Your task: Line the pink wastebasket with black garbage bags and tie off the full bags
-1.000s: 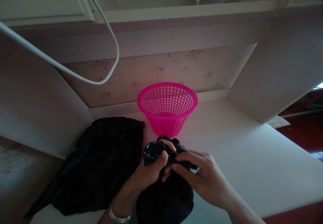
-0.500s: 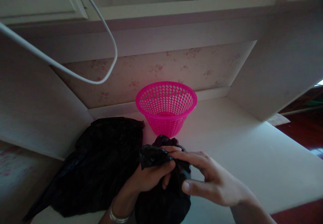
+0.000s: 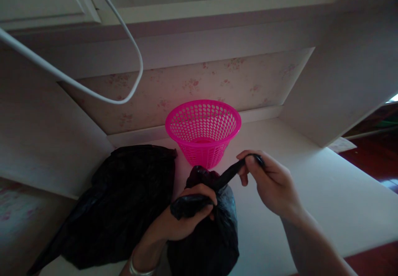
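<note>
Floral wallpaper backs a recess with pale side panels, where a white counter carries everything at hand and a white cable loops down at the upper left. On this counter, near its front and just before a pink lattice basket, sits a bulging black bag, its lower edge cut off by the frame. What has changed is the right hand: half a second ago it lay spread over the gathered neck, thumb apart, and now it is up and out to the right, its grip closed in a pinch on a twisted strand of the black plastic. That strand runs slantwise back to the neck and looks taut. Meanwhile the left hand stays clamped around the bunched neck, with a loose fold of plastic jutting out over its thumb. By my judgement, the neck is now worked from two sides, one hand anchoring while the other draws a tail clear. Unmoved, the basket stands upright behind, and a second black bag lies slumped at the left, touched by neither grip.
</note>
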The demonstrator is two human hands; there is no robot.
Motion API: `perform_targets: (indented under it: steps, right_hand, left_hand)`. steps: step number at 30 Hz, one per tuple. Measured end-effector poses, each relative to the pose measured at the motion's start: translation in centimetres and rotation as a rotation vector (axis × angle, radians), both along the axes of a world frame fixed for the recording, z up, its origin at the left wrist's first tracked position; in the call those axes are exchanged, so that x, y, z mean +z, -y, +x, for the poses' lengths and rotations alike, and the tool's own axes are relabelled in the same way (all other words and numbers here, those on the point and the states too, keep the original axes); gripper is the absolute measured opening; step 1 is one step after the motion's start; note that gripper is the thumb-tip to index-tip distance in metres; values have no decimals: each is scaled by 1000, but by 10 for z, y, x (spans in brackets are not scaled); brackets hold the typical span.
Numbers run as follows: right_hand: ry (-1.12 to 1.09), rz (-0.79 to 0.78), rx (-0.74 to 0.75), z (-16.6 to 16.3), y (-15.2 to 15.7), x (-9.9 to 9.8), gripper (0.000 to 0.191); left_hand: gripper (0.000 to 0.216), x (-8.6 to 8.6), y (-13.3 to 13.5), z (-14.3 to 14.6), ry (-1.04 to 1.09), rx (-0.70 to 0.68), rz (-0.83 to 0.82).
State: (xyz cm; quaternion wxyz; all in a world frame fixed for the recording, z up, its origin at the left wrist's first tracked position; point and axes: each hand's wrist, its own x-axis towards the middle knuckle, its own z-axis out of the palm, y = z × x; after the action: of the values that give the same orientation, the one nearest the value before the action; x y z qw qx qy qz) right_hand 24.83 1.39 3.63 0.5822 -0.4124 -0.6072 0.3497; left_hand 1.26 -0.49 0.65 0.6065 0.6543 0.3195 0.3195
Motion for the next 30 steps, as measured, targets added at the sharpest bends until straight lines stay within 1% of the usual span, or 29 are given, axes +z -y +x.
perform_targets:
  steps: [1,3,5,6,7,8,10,11,12,13,14,17,18,19,21,23,24,25,27,29,30]
  right_hand:
    - [-47,20,-24,-2,0,3,31]
    - [-110,65,-38,-4,6,7,24]
    - [-91,112,44,-4,19,12,14]
    - [-42,131,99,-3,26,15,12]
    - [28,145,147,-2,33,18,14]
    - [101,168,198,-1,39,21,22]
    - [211,217,323,-2,45,27,43]
    - [252,224,392,-4,46,28,47]
    - [292,218,453,-6,45,27,44]
    - [334,202,493,-10,43,26,38]
    - [376,169,487,-14,40,23,31]
    - [445,95,314,-26,33,8,7]
    - [446,88,263,-29,32,3,3]
    - [446,91,222,-31,30,-1,8]
    - [468,141,147,-32,27,-5,19]
    - [520,231,86,-32,21,-6,30]
    - [548,280,78,-31,17,-6,37]
    - [571,321,103,-31,13,-5,43]
    - [598,352,222,-30,7,-6,50]
    - [616,348,289,-31,2,-11,47]
    - [632,347,274,-32,0,-14,44]
  left_hand:
    - [11,0,0,0,-34,21,35]
    - [10,-2,0,3,-71,121,98]
    - [14,-5,0,9,-56,267,135]
    - [16,-6,0,12,-36,342,143]
    - [18,-7,0,15,-18,408,150]
    - [19,-7,0,18,-6,463,155]
    - [20,-6,1,22,-1,521,145]
    - [19,-5,1,23,4,531,137]
    - [19,-5,2,24,11,533,137]
    - [18,-5,3,24,18,534,148]
    - [18,-5,3,25,19,538,167]
    - [18,-10,5,25,0,579,238]
    - [17,-13,6,25,-12,596,261]
    - [14,-16,6,24,-22,607,293]
    - [10,-20,7,21,-42,603,390]
    - [15,-21,6,16,-67,573,511]
    - [19,-20,5,14,-75,543,571]
    - [23,-19,4,11,-79,499,626]
    - [28,-15,0,7,-78,371,712]
    - [31,-12,-2,5,-73,275,770]
    - [33,-11,-2,5,-81,267,791]
